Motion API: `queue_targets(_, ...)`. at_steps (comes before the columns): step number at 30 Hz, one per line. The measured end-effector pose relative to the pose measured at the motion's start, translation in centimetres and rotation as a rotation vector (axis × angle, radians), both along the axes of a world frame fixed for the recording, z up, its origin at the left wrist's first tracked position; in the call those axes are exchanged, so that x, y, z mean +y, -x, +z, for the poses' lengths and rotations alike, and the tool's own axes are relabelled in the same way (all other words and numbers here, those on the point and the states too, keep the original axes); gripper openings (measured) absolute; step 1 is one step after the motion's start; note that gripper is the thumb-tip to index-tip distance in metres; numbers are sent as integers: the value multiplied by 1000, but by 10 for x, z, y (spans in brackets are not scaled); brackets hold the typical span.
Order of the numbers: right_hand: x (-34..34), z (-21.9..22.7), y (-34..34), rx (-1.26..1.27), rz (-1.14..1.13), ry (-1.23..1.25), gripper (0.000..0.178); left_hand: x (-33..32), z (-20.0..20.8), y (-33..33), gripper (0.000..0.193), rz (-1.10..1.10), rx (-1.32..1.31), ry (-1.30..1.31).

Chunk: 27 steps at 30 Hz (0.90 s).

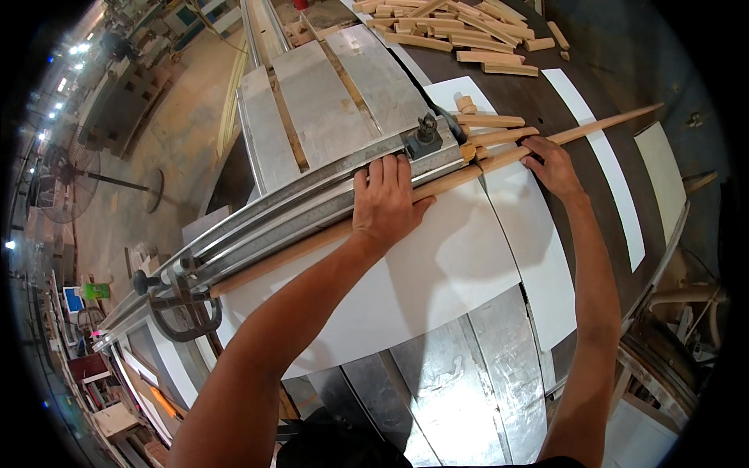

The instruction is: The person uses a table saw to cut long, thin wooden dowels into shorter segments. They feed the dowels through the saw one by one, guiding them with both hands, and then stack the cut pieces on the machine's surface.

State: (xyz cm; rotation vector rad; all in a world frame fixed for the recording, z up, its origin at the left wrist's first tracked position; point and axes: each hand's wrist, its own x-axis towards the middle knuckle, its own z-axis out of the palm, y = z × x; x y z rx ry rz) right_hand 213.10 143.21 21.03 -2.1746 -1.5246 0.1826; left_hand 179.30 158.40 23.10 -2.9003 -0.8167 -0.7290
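Note:
A long, narrow wooden strip (312, 242) lies along the metal fence (275, 230) of a sliding table saw and runs out to the right. My left hand (384, 199) is closed over it, fingers hooked on top of the fence, thumb against the strip. Farther right, my right hand (555, 165) grips the same strip with bent fingers, its tips partly hidden. Between the hands the strip crosses a thin dark slot (505, 234) in the white sheet (437, 269). Several short cut pieces (491, 122) lie just beyond the strip, near my right fingers.
A black clamp-like stop (424, 136) sits on the fence, and a C-shaped clamp (187, 320) is at its left end. A pile of short wooden pieces (452, 31) lies on the dark table at the far right. A fan (74, 175) stands on the floor at left.

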Motion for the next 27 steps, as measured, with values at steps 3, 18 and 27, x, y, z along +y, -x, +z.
queue_targets(3, 2, 6, 4, 22, -11, 27, 39, 1, 0, 1, 81, 1, 11, 16)
queue_targets(18, -116, 9, 40, -88, -35, 177, 59, 9, -3, 6, 84, 37, 39, 163)
queue_targets(27, -175, 22, 139, -193, 38, 192, 69, 11, -6, 11, 81, 40, -8, 125)
